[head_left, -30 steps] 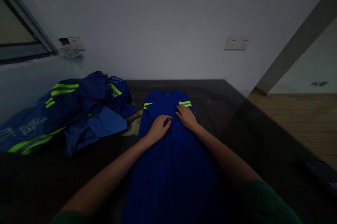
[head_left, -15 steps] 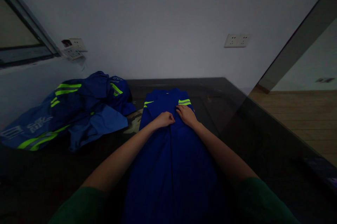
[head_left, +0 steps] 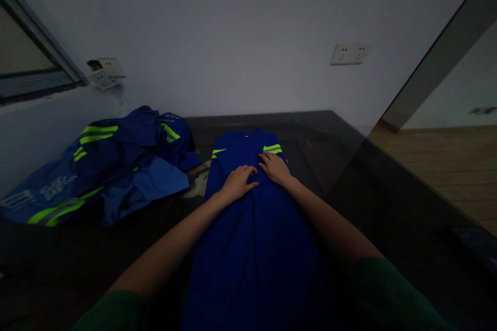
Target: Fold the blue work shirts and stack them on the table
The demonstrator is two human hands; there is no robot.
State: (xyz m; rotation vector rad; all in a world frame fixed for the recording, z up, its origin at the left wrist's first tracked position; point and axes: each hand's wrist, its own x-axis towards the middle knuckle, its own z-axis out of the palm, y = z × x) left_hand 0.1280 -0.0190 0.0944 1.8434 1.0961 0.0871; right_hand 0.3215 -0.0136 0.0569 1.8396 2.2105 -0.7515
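Note:
A blue garment (head_left: 254, 238) with yellow-green reflective stripes near its far end lies lengthwise on the dark table (head_left: 349, 181). My left hand (head_left: 237, 182) rests on its upper part, left of the dark centre line, thumb and fingers apart and nothing held. My right hand (head_left: 274, 166) lies on the cloth just below the right stripe, its fingers spread. The two hands are close together but do not touch. Both palms face the garment and are hidden.
A loose heap of blue clothing (head_left: 128, 152) with bright stripes lies at the left. A camouflage-patterned cloth (head_left: 198, 181) shows beside the garment. A dark flat object (head_left: 476, 245) is at the right. Behind the table stands a wall with sockets (head_left: 348, 54).
My left hand has opened from a pinch near the centre line, its thumb and fingers now apart. My right hand has stayed almost in place. The view has shifted slightly.

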